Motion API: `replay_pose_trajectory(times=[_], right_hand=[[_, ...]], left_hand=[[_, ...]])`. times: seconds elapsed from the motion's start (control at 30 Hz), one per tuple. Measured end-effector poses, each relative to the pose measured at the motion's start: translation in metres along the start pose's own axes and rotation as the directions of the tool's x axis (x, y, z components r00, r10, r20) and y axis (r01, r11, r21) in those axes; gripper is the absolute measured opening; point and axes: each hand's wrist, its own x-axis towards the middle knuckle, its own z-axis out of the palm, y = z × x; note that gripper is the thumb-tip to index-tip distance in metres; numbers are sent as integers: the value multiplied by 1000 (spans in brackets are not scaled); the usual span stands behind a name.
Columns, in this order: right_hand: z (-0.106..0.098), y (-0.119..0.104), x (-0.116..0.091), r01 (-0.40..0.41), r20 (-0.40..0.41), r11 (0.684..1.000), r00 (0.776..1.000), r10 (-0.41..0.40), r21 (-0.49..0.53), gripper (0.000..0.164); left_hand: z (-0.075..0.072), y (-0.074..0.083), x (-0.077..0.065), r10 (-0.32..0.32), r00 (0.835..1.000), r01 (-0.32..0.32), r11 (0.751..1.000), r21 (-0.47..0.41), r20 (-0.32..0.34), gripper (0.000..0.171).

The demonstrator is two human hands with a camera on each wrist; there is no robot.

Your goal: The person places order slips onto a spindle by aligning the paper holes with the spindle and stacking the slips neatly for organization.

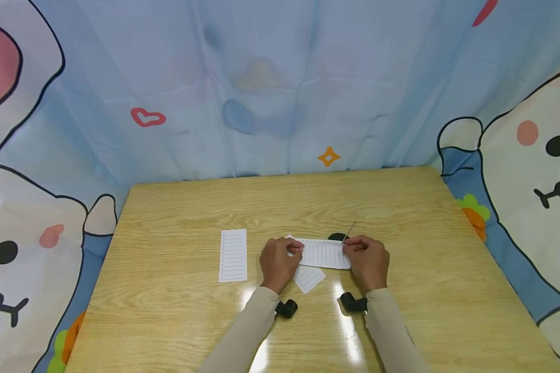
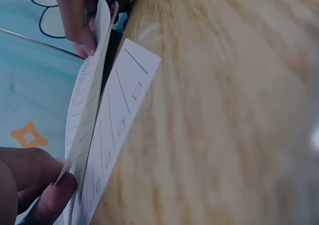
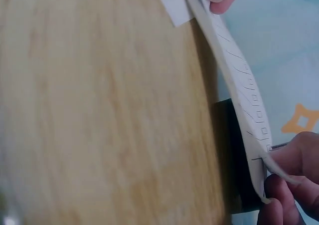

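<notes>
My left hand (image 1: 280, 264) pinches the left end of a lined white checklist sheet (image 1: 324, 254) between thumb and fingers. My right hand (image 1: 367, 261) grips its other end, together with a thin metal rod (image 1: 349, 231) that points up and away. Seen from the left wrist, the held paper (image 2: 82, 115) shows two layers, parted at the right hand's end. The right wrist view shows the right fingers (image 3: 299, 157) around these layers. Beneath lies another checklist sheet (image 1: 309, 278), partly hidden, its corner sticking out toward me.
A separate checklist sheet (image 1: 233, 256) lies flat on the wooden table (image 1: 177, 311), left of the hands. Just behind the held paper sits a black object (image 1: 338, 237), partly covered. A blue cartoon curtain (image 1: 270, 103) hangs along the table's far edge.
</notes>
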Motion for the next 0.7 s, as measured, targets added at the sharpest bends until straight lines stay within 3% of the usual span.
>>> replay_pose_trajectory(times=[0.7], right_hand=[[2,1,3,24,-11,1000,1000,-24,-17,6]], left_hand=[[-1,0,2,4,1000,-5,999,51,22,8]])
